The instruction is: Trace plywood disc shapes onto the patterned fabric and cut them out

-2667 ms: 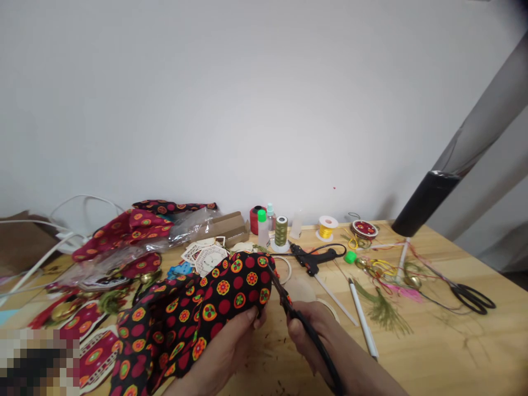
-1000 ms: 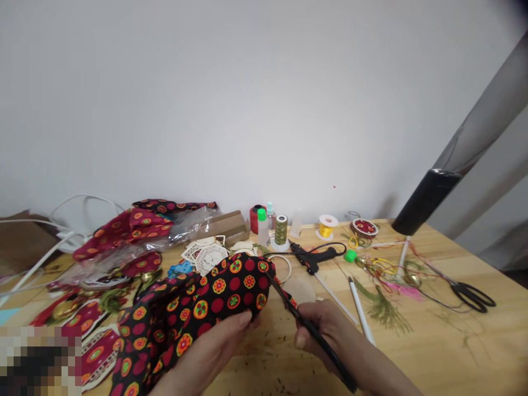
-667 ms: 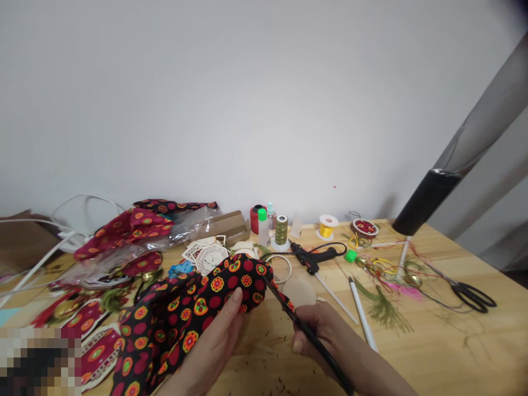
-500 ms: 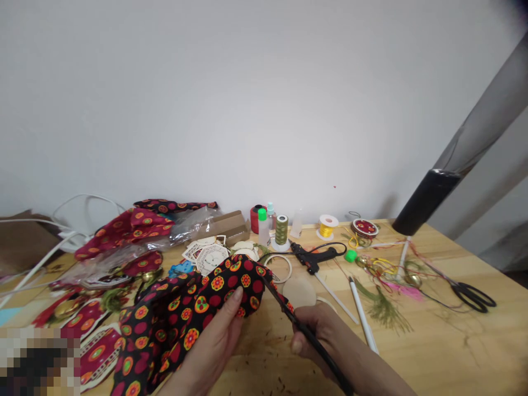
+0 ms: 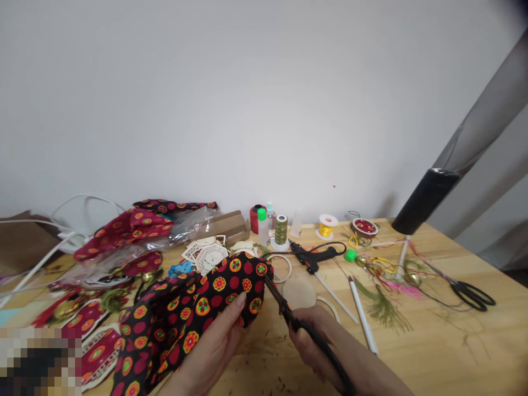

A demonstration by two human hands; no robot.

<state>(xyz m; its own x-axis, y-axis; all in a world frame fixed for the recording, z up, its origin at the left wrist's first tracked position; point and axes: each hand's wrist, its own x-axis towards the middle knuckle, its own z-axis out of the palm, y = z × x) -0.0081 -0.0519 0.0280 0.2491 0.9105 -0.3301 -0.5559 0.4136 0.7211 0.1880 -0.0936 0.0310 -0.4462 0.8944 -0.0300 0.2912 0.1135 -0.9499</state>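
Black fabric (image 5: 190,313) with orange and red flower prints is gripped by my left hand (image 5: 225,341), the thumb lying on top near its rounded right end. Black-handled scissors (image 5: 303,324) are held in my right hand (image 5: 317,341). Their blades touch the right edge of the fabric, and the tips are partly hidden there. Just beyond the blades, a pale wooden disc (image 5: 300,292) lies on the table. My left fingers are mostly hidden beneath the cloth.
A black glue gun (image 5: 311,257), thread spools (image 5: 281,231) and small bottles (image 5: 263,228) stand behind the hands. To the right are a white pen (image 5: 363,316), green tassel (image 5: 383,308) and second scissors (image 5: 472,295). Decorated pieces (image 5: 99,352) lie at left.
The scissors and my right hand have shifted slightly, with the blades looking closer together. The fabric's right end has moved a little, and a flower now shows at its upper right edge.
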